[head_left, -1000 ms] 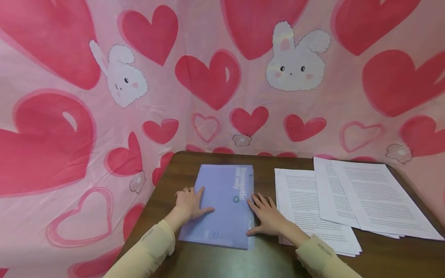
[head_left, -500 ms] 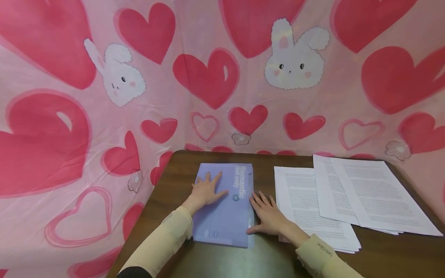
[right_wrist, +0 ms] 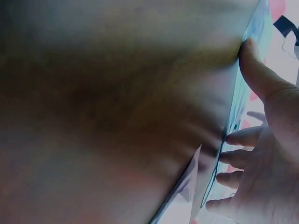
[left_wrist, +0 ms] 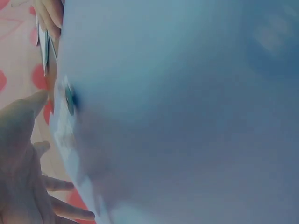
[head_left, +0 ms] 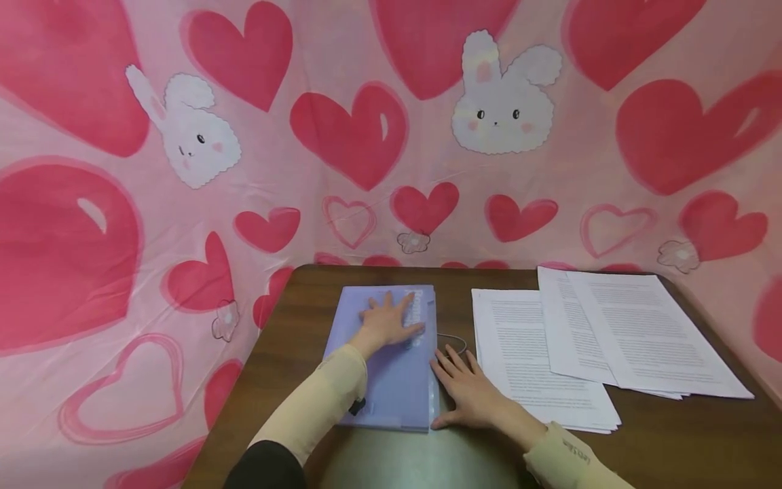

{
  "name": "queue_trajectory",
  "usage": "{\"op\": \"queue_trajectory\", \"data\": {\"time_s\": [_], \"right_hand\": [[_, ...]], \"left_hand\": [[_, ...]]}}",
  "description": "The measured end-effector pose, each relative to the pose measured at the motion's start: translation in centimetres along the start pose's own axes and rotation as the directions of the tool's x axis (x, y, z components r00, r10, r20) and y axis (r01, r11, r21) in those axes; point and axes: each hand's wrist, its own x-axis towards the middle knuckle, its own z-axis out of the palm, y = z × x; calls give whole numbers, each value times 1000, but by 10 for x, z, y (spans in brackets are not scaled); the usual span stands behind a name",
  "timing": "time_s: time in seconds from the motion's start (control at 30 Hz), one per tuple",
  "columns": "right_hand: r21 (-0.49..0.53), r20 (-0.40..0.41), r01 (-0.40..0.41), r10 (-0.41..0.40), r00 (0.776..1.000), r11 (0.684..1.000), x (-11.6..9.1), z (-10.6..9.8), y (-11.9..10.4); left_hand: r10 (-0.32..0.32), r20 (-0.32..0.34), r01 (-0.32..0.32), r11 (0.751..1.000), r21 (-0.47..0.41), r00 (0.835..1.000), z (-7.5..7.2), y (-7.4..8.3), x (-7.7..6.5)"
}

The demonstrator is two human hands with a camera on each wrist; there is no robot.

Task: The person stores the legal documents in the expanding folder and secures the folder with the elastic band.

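A purple plastic document folder [head_left: 397, 397] with pale lettering lies flat on the wooden table. Over its upper right part my left hand [head_left: 386, 322] spreads its fingers, covering some of the letters. The left wrist view has the folder's round button [left_wrist: 69, 99] near its edge, with the left hand [left_wrist: 21, 172] beside it; whether the palm touches the cover is hard to tell. My right hand [head_left: 470, 394] rests beside the folder's right edge, fingers straight, thumb near the lower corner. In the right wrist view its fingertips touch the folder's side [right_wrist: 239, 88].
A thin cord loop [head_left: 455, 337] sticks out from the folder's right edge. To the right lie a stack of printed sheets [head_left: 519, 346] and more overlapping sheets [head_left: 654, 333]. A pink heart-patterned cloth [head_left: 379, 224] hangs behind the wooden table [head_left: 275, 353].
My left hand has moved from the folder's left edge across its cover, up and to the right. The right hand has stayed beside the right edge. The view has shifted slightly.
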Motion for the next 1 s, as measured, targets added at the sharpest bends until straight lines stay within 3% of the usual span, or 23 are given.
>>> {"op": "queue_trajectory", "data": {"time_s": [0.27,0.5,0.83,1.0], "right_hand": [[28,-6,-8,8,1000,1000,-4,3,3],[39,-5,2,-2,1000,999,-5,3,3],[43,4,-22,22,1000,999,-1,5,5],[46,10,-24,24,1000,999,-1,6,7]], "left_hand": [[54,12,-55,994,96,998,2,28,13],[12,74,-21,993,120,997,2,43,17],[93,42,-97,989,110,995,-1,47,20],[97,7,-97,991,90,995,3,44,22]]}}
